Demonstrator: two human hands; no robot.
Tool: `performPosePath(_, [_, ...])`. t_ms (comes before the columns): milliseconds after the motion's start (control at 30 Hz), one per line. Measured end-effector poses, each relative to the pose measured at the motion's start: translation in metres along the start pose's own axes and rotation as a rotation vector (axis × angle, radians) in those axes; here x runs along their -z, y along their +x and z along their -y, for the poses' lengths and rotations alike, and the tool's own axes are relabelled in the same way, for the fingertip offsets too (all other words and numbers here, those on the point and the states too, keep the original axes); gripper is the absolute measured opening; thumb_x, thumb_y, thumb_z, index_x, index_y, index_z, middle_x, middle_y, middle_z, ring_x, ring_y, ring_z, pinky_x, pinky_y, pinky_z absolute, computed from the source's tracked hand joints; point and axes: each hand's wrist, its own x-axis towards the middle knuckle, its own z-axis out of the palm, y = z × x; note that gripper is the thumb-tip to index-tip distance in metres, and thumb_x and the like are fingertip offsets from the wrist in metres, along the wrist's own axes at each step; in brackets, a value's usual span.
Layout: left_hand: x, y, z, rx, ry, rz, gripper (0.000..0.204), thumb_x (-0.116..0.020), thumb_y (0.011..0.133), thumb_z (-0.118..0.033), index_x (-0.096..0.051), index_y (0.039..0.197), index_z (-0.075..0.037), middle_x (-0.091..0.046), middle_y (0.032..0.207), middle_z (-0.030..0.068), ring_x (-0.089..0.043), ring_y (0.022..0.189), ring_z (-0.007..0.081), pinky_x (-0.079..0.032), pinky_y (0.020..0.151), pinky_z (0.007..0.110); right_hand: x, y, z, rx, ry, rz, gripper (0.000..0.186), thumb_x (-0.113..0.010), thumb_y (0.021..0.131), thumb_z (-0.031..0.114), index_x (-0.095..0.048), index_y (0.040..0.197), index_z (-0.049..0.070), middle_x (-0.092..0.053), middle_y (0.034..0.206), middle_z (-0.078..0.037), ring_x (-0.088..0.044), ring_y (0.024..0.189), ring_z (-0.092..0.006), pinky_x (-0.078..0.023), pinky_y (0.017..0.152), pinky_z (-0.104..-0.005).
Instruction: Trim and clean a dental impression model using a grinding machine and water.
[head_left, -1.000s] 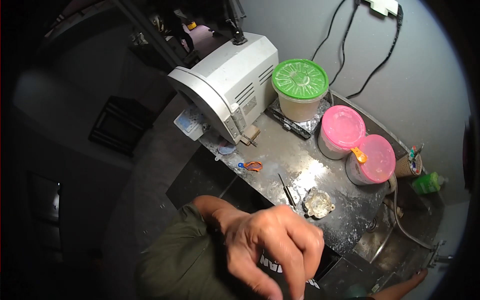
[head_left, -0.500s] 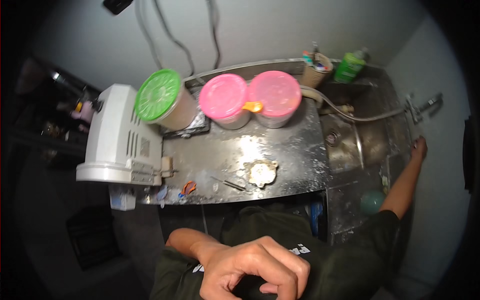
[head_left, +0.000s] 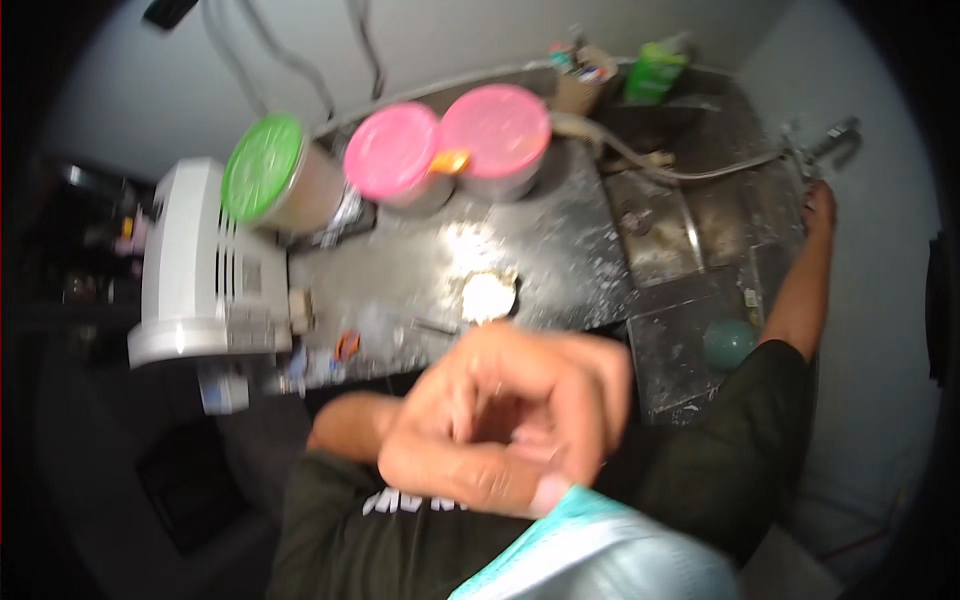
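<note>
Close to the camera, my left hand (head_left: 500,420) is curled with its thumb and fingers pinched together. Its thumb tip presses on the edge of a teal and white face mask (head_left: 610,560), which runs out of view at the lower edge. Motion blurs this hand. My right arm reaches far out to the right, where my right hand (head_left: 818,208) is by the wall just below a metal tap (head_left: 815,150). Its fingers are small and blurred, so whether they touch the tap is unclear. A whitish rounded lump (head_left: 489,297) lies on the metal counter (head_left: 400,270) beyond my left hand.
At the counter's back stand a green-lidded tub (head_left: 264,168) and two pink-lidded tubs (head_left: 393,150). A white machine (head_left: 190,270) is at left. A metal sink (head_left: 665,235), a brown cup of tools (head_left: 580,90), a green bottle (head_left: 655,72) and a teal bowl-like object (head_left: 730,343) are at right.
My left hand has risen toward the camera and now has the face mask at its thumb. My right hand is slightly nearer the tap. The whole view has shifted and tilted.
</note>
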Motion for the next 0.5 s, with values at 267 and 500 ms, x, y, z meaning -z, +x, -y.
performPosePath(267, [-0.038, -0.028, -0.001, -0.156, -0.273, -0.209, 0.033, -0.068, 0.060, -0.017, -0.065, 0.083, 0.006, -0.055, 0.073, 0.0084, -0.049, 0.056, 0.0115, -0.032, 0.050, 0.025, -0.013, 0.078, 0.011, -0.171, 0.069, 0.307, 0.015, -0.057, 0.092, 0.015, -0.048, 0.080, 0.010, -0.046, 0.068, -0.002, -0.044, 0.055, -0.0140, -0.037, 0.048, -0.0274])
performPosePath(500, [0.016, -0.076, 0.012, -0.180, 0.610, -0.431, 0.034, -0.067, 0.082, -0.031, -0.068, 0.087, 0.003, -0.062, 0.083, 0.0112, -0.045, 0.060, 0.0085, -0.038, 0.056, 0.024, -0.036, 0.036, -0.023, -0.064, -0.257, 0.171, 0.008, -0.054, 0.092, 0.015, -0.052, 0.086, 0.010, -0.047, 0.067, -0.001, -0.046, 0.057, -0.0109, -0.036, 0.049, -0.0252])
